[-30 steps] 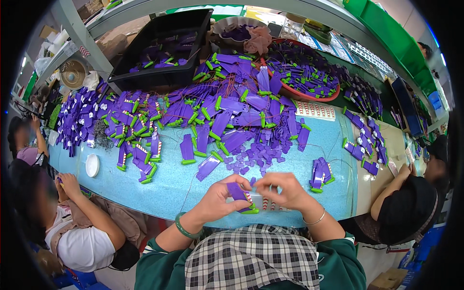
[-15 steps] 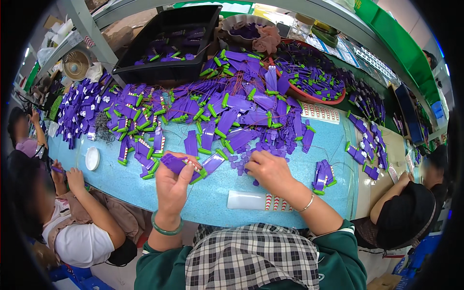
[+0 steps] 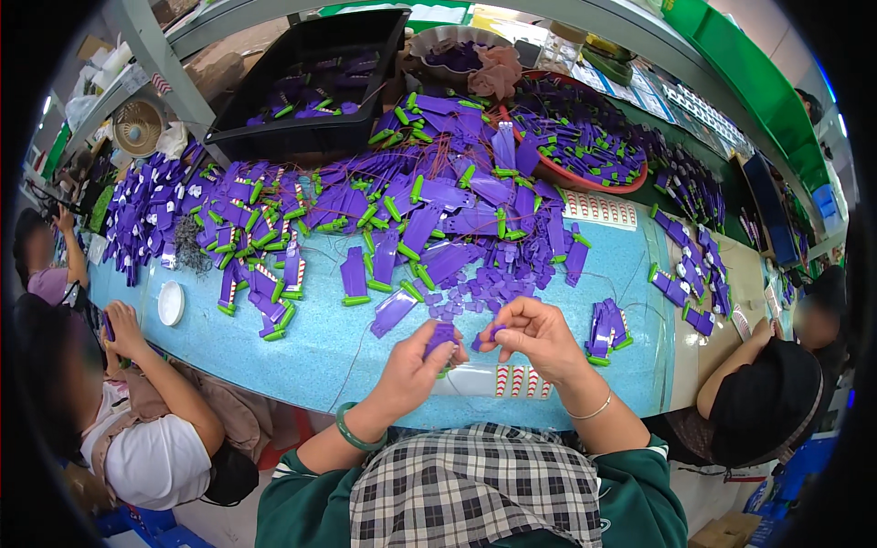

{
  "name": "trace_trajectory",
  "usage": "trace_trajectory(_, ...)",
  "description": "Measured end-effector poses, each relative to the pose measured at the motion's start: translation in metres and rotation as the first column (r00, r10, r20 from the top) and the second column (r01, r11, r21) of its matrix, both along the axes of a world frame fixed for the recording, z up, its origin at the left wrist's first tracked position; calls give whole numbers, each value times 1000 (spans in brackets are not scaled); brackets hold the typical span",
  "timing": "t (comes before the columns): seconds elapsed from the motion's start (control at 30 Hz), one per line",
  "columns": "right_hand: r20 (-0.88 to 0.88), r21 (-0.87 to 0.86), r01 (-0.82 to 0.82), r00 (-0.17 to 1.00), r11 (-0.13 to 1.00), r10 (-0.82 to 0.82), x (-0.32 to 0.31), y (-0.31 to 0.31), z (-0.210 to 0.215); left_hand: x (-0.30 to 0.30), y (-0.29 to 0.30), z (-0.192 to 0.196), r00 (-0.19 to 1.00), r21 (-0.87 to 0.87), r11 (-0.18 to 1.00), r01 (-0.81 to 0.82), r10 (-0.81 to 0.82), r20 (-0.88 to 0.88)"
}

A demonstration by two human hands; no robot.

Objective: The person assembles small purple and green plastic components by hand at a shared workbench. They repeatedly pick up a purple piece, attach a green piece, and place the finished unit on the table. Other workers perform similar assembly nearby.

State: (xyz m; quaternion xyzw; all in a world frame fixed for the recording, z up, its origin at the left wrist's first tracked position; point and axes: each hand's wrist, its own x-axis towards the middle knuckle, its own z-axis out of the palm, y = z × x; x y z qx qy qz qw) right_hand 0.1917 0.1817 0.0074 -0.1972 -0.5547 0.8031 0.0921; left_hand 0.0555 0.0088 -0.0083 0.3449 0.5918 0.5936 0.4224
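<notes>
My left hand (image 3: 411,370) is closed around a flat purple plastic part (image 3: 441,337), seen partly between thumb and fingers. Close beside it, my right hand (image 3: 545,345) pinches a small purple plastic piece (image 3: 496,332). The two hands almost meet above the blue table (image 3: 365,365), near its front edge. Beneath them lies a pale backing strip with red-and-white chevron stickers (image 3: 518,382). Just beyond is a heap of small loose purple pieces (image 3: 484,288). A purple part with a green end (image 3: 395,310) rests left of that heap.
Purple-and-green parts with thin red wires (image 3: 429,205) are piled across the table's far side. Behind stand a black bin (image 3: 301,146) and a red basin (image 3: 594,184). A white lid (image 3: 171,303) lies at left. Co-workers sit on both sides; a metal shelf beam crosses overhead.
My left hand has moved right and lower with its purple part, now turned. My right hand has come away from the small-piece heap toward me, holding a small piece.
</notes>
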Motion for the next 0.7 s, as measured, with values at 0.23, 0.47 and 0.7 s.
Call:
trace_trajectory(0.23,-197,26,-6,980,1000,12,13,-12,-6,18,18,1,701,90,984,152,-172,692)
trace_trajectory(0.47,-29,21,118,993,993,-117,17,-23,-5,26,22,5,997,34,996,-79,79,0)
trace_trajectory(0.7,-143,477,188,980,859,-136,22,-12,-2,29,23,-6,985,-42,984,173,-173,-11)
